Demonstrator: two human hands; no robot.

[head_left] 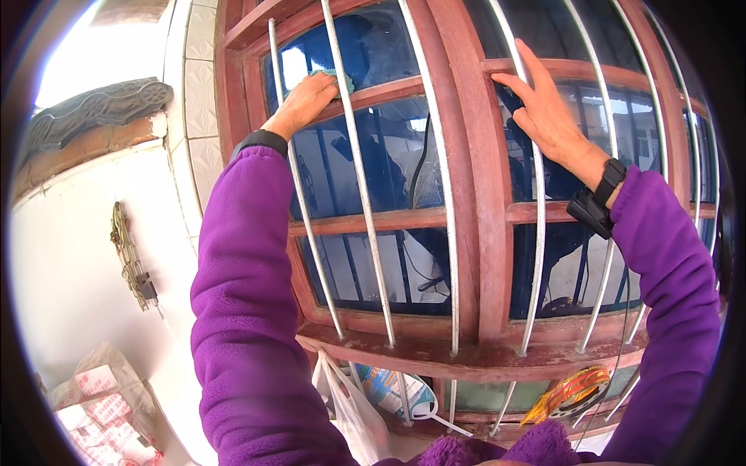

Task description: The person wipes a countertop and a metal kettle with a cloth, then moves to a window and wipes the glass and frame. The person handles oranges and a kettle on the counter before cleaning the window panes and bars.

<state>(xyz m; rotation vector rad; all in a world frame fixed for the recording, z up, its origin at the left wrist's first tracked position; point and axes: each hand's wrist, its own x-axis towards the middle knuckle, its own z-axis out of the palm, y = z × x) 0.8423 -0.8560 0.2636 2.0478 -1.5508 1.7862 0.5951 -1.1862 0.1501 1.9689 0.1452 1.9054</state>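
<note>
My left hand (307, 99) reaches between the metal bars (359, 167) and presses a green cloth (346, 80) to the upper left window pane (373, 48). Its fingers are closed round the cloth, which is mostly hidden under them. My right hand (550, 123) is raised at the bars further right, beside a red-brown wooden crossbar (579, 70). Its fingers are spread and hold nothing; the thumb side passes close to one bar. Whether the fingertips touch the wood I cannot tell. Dark reflections show in the glass.
White vertical bars stand before the whole window, above a wooden sill (420, 359). Below hang a white plastic bag (353, 412), a blue printed package (388, 388) and a yellow-red ribbon roll (571, 392). A coiled cord (132, 256) hangs on the white wall; wrapped packs (105, 412) lie lower left.
</note>
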